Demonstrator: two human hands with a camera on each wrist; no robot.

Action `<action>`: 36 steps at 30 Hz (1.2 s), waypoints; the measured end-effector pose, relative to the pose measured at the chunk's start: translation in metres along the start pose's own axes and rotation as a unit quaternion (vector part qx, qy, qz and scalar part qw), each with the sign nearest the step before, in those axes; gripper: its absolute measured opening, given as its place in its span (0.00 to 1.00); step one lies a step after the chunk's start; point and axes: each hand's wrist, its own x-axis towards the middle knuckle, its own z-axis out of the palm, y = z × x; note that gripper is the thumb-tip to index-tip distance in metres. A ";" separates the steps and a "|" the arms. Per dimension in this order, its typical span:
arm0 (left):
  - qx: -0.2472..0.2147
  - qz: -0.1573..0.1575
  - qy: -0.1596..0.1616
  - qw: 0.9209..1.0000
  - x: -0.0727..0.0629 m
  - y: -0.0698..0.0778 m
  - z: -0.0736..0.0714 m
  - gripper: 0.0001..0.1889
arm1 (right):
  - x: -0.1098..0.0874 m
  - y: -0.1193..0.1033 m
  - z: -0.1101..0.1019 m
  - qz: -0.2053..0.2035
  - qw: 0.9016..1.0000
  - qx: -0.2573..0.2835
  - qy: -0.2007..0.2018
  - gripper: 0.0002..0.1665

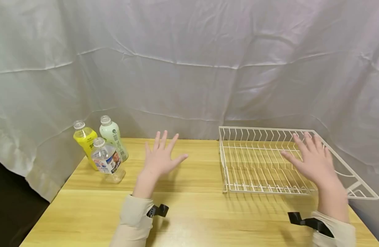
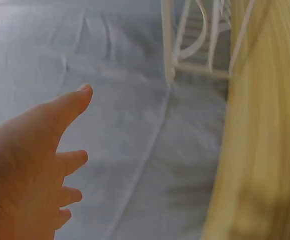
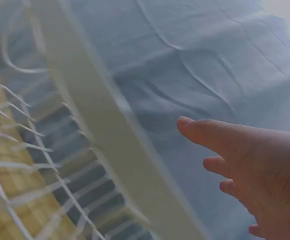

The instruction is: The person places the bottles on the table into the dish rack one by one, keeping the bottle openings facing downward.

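Observation:
My left hand (image 1: 158,159) is held over the middle-left of the wooden table, fingers spread, holding nothing. To its left stand several plastic bottles without caps: a clear one with a printed label (image 1: 107,161), a yellow one (image 1: 86,139) and a pale green one (image 1: 113,135). My right hand (image 1: 316,164), also spread and holding nothing, is over the right part of a white wire dish rack (image 1: 254,187). In the right wrist view the rack's flat edge (image 3: 99,100) runs beside that hand (image 3: 255,175). The left wrist view shows the left hand (image 2: 29,155) with the thumb apart.
Grey fabric (image 1: 164,92) hangs behind the table and down both sides. The rack reaches the table's right edge. Bare wood (image 1: 189,212) lies between the bottles and the rack. A dark area (image 1: 13,206) is beyond the left edge.

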 end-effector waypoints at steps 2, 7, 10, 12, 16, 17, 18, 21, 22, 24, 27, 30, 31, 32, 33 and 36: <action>0.004 0.018 0.002 1.000 -0.004 0.013 -0.002 0.45 | -0.004 0.011 -0.006 0.010 1.000 0.000 0.010 0.50; 0.005 0.081 0.003 0.997 -0.018 0.048 0.003 0.44 | -0.014 0.035 -0.012 0.034 0.999 0.010 0.020 0.49; 0.004 0.126 -0.005 0.992 -0.028 0.067 0.013 0.44 | -0.019 0.047 -0.010 0.051 0.999 0.012 0.015 0.50; 0.002 0.156 -0.016 0.988 -0.033 0.080 0.022 0.43 | -0.020 0.056 -0.008 0.067 0.998 0.004 0.008 0.51; 0.012 0.217 -0.032 0.975 -0.039 0.103 0.039 0.43 | -0.021 0.075 -0.004 0.099 0.995 -0.009 -0.005 0.53; 0.017 0.232 -0.036 0.972 -0.041 0.109 0.043 0.43 | -0.020 0.080 -0.002 0.104 0.995 -0.009 -0.009 0.54; 0.021 0.246 -0.040 0.968 -0.042 0.113 0.047 0.43 | -0.020 0.084 0.000 0.106 0.994 -0.009 -0.013 0.54; 0.033 0.282 -0.049 0.958 -0.047 0.123 0.056 0.43 | -0.021 0.097 0.006 0.113 0.993 -0.002 -0.025 0.55; 0.038 0.290 -0.051 0.955 -0.048 0.126 0.059 0.43 | -0.021 0.100 0.008 0.116 0.993 0.000 -0.028 0.55; 0.043 0.302 -0.053 0.951 -0.051 0.129 0.062 0.43 | -0.022 0.106 0.012 0.123 0.992 0.003 -0.033 0.55; 0.045 0.308 -0.056 0.949 -0.052 0.130 0.062 0.41 | -0.023 0.109 0.014 0.131 0.991 0.005 -0.036 0.56; 0.031 0.307 -0.065 0.949 -0.051 0.129 0.059 0.40 | -0.022 0.109 0.013 0.133 0.990 0.001 -0.038 0.56; 0.026 0.306 -0.069 0.949 -0.050 0.129 0.059 0.39 | -0.022 0.108 0.012 0.133 0.990 -0.001 -0.039 0.57; 0.022 0.305 -0.072 0.949 -0.050 0.128 0.058 0.39 | -0.022 0.107 0.012 0.132 0.990 -0.002 -0.040 0.56; 0.017 0.305 -0.075 0.949 -0.049 0.128 0.056 0.39 | -0.022 0.106 0.011 0.131 0.991 -0.003 -0.041 0.56; 0.008 0.306 -0.082 0.948 -0.048 0.128 0.056 0.38 | -0.022 0.107 0.011 0.128 0.991 0.000 -0.046 0.56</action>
